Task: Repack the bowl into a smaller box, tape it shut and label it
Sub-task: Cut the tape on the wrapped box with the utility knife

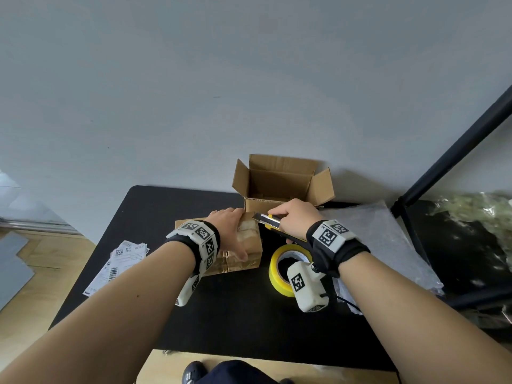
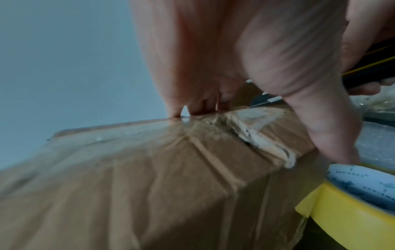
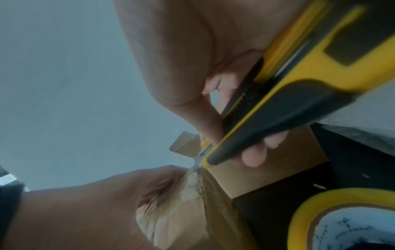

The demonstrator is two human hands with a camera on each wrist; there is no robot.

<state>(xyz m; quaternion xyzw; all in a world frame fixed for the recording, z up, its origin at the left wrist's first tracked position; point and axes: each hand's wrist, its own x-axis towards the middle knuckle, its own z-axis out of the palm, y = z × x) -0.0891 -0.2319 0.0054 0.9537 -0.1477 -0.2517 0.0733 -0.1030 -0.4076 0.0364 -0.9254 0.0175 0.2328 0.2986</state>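
Cardboard everywhere: a taped parcel box (image 1: 243,246), wrapped in clear tape, sat mid black table (image 1: 227,322). All places below are relative to that box.

Left hand (image 1: 231,230) lay on top of it, fingers mostly straight and reaching to the far top edge, thumb down the near-right corner. The left wrist view showed fingertips (image 2: 199,110) pressing at the far edge, next to a torn, whitish strip of tape. Pressing, not gripping.

Right hand (image 1: 293,220) was just right of the box, fingers curled tight round a yellow-black utility knife (image 1: 273,223). Blade extended, tip at the box's far-right top corner. The right wrist view put the tip (image 3: 197,166) on the tape seam there, close to the left hand.

An open empty-looking smaller box (image 1: 282,182) stood directly behind, flaps up, touching or nearly so; couldn't tell which. A yellow tape roll (image 1: 281,268) lay flat just right of the box's near corner. A stack of shipping labels (image 1: 122,263) was left of it, well apart. A bubble wrap sheet (image 1: 388,236) was spread further right, past the tape roll.

Bowl not visible in any view.
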